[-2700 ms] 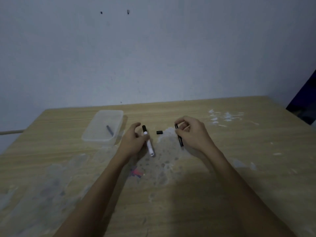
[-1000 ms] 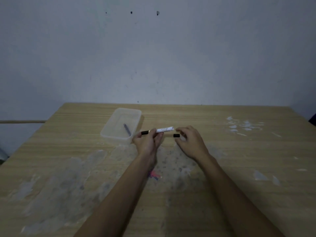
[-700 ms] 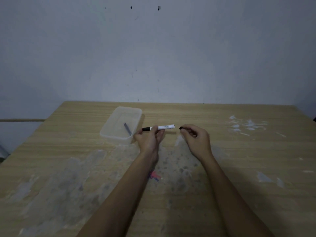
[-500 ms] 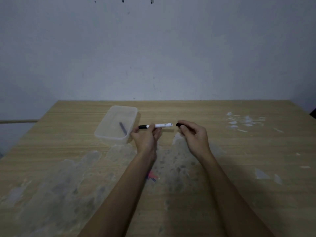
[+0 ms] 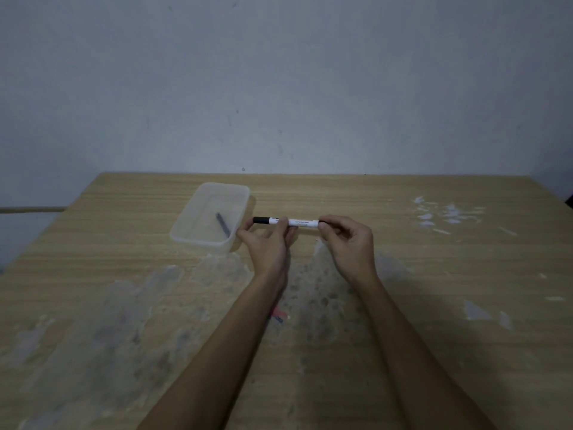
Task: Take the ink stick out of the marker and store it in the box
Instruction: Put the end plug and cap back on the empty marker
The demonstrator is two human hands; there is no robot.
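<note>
Single head cam, looks fwd and down over table (image 5: 403, 352), wall behind.

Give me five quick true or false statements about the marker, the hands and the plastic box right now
1. The marker is held level above the table. True.
2. Only the left hand touches it. False: the right hand pinches its right end.
3. The box is empty. False: a dark stick lies inside.
4. The box sits left of both hands. True.
5. The box has a lid on. False: it is open.
</note>
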